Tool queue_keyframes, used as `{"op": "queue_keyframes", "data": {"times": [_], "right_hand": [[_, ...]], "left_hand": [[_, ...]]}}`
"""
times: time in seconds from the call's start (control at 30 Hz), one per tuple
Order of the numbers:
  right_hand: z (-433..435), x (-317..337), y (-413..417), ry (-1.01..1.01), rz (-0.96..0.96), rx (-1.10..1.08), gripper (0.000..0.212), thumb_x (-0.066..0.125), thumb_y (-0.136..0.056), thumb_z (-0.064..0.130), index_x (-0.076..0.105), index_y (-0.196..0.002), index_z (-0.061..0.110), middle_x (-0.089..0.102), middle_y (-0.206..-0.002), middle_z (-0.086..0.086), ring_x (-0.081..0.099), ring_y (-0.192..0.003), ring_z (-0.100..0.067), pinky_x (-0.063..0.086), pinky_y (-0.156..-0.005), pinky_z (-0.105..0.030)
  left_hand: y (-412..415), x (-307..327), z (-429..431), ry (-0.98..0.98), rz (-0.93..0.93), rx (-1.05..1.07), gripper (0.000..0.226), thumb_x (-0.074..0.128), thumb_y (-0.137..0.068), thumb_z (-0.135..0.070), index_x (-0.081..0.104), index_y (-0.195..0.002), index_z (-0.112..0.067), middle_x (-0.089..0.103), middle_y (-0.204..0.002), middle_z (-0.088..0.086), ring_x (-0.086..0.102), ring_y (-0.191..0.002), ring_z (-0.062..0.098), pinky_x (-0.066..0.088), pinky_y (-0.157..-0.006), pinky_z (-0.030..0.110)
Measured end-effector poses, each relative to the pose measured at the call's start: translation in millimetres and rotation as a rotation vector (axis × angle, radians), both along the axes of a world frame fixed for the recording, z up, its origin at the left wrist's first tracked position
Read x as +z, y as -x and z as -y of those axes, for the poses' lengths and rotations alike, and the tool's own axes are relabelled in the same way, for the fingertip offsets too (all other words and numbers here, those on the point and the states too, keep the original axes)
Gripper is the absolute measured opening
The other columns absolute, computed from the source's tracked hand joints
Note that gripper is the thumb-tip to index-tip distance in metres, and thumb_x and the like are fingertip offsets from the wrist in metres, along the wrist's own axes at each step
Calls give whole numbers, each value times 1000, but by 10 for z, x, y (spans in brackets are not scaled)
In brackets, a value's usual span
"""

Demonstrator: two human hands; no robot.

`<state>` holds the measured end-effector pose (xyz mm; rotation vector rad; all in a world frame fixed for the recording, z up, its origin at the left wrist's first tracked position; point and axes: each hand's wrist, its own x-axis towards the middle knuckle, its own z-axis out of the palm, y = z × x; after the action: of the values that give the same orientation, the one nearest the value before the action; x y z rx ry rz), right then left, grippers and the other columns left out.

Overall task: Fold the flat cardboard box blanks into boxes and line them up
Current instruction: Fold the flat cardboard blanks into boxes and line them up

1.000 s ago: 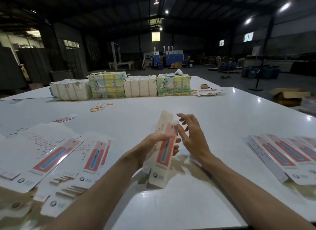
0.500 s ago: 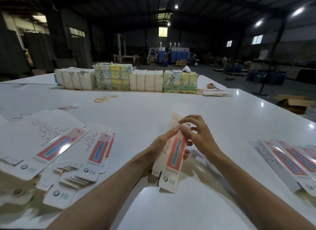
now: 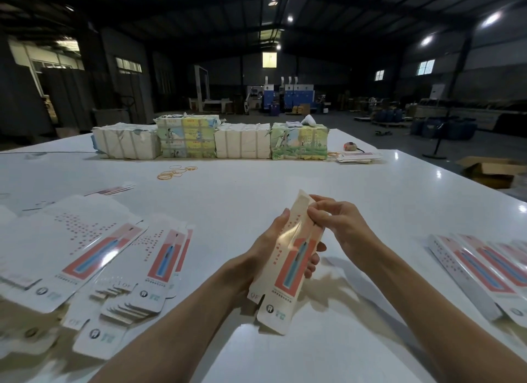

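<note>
The left hand [image 3: 265, 251] grips a half-folded box blank [image 3: 288, 268] around its middle, thumb along the near left edge and fingers [image 3: 313, 261] curled round the back, their tips showing past the right edge; the blank stands tilted, its top flap leaning away from the person and its printed tab hanging below the palm, clear of the white table [image 3: 256, 191]; the right hand [image 3: 345, 226] meets it from the right, fingers [image 3: 316, 211] bent and pinching the upper right edge just under the top flap, so both hands close narrowly on the same piece; well to the left of the left fingers a fanned pile of flat blanks [image 3: 94, 254] lies on the table, overlapping one another; well to the right of the right fingers folded boxes [image 3: 484, 268] lie side by side in a row; beyond the fingertips, farther up the table, loose rubber bands [image 3: 175, 171] lie scattered, and past those a row of wrapped bundles [image 3: 211, 140] stands at the far edge; an open cardboard carton [image 3: 490, 169] sits on the floor off the table's right side.
</note>
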<state>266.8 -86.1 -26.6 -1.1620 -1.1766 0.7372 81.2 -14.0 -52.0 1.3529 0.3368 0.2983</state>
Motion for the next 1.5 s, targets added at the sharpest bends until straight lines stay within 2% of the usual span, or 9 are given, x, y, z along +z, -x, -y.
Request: {"op": "queue_keyframes", "data": {"times": [0.13, 0.27, 0.5, 0.73, 0.83, 0.93, 1.13, 1.3, 1.5], "right_hand": [[37, 40, 15, -26, -91, 153, 43, 69, -96, 25, 70, -101, -17, 71, -102, -17, 66, -87, -34, 57, -69, -35], [7, 47, 60, -76, -180, 158, 46, 68, -96, 23, 62, -112, -20, 65, -106, -20, 60, -93, -34, 55, -93, -40], [22, -77, 305, -58, -2, 79, 48, 70, -97, 28, 50, -140, 25, 75, -119, -9, 71, -113, -32, 56, -102, -47], [21, -93, 326, -123, 47, 15, 51, 67, -99, 31, 49, -146, 34, 78, -110, -7, 75, -107, -31, 60, -95, -44], [1, -97, 291, -106, 109, -16, 49, 70, -98, 39, 51, -143, 39, 78, -101, -4, 75, -104, -28, 62, -85, -32], [-19, -100, 264, -95, 110, -32, 52, 72, -95, 44, 53, -143, 39, 77, -95, -3, 76, -101, -24, 60, -75, -22], [-36, -87, 245, -77, 131, -51, 54, 71, -93, 43, 52, -143, 45, 77, -101, 4, 76, -103, -16, 64, -78, -27], [-54, -101, 235, -56, 164, -33, 56, 70, -95, 41, 50, -148, 43, 73, -98, 3, 76, -102, -17, 65, -76, -31], [-63, -115, 277, -28, 169, 4, 50, 70, -95, 48, 53, -142, 46, 73, -104, 6, 74, -107, -18, 65, -76, -33]], "left_hand": [[-51, 34, 55, 72, 27, 4, 75, 30, -100, -75, 59, -111, -6, 65, -88, 10, 62, -71, 20, 57, -73, 33], [-96, -2, 73, 112, 41, 53, 69, 32, -100, -76, 52, -98, -11, 54, -74, 3, 51, -59, 12, 51, -62, 25], [-30, -10, -87, 404, 280, 71, 66, 37, -99, -73, 54, -113, -10, 54, -73, 5, 56, -57, 12, 52, -60, 22], [-47, -122, -46, 51, 160, 340, 70, 41, -94, -77, 49, -144, -29, 76, -114, 18, 77, -97, 41, 64, -79, 46], [-96, -148, -54, -107, 226, 515, 56, 50, -100, -64, 26, -149, -54, 72, -123, 10, 78, -99, 38, 65, -81, 52], [-150, -94, -41, -157, 265, 507, 43, 51, -100, -65, 38, -141, -66, 66, -135, 3, 76, -108, 34, 64, -83, 55], [-229, -107, 41, -259, 183, 416, 96, 87, -77, -50, 18, -134, -85, 50, -143, -14, 73, -115, 28, 65, -81, 42], [-233, -127, 23, -220, 203, 403, 113, 90, -75, -26, 16, -152, -65, 47, -149, 1, 67, -122, 36, 64, -89, 54], [-217, -99, 44, -183, 193, 445, 104, 86, -79, -17, 21, -151, -54, 55, -137, 8, 75, -106, 35, 66, -75, 44]]}}
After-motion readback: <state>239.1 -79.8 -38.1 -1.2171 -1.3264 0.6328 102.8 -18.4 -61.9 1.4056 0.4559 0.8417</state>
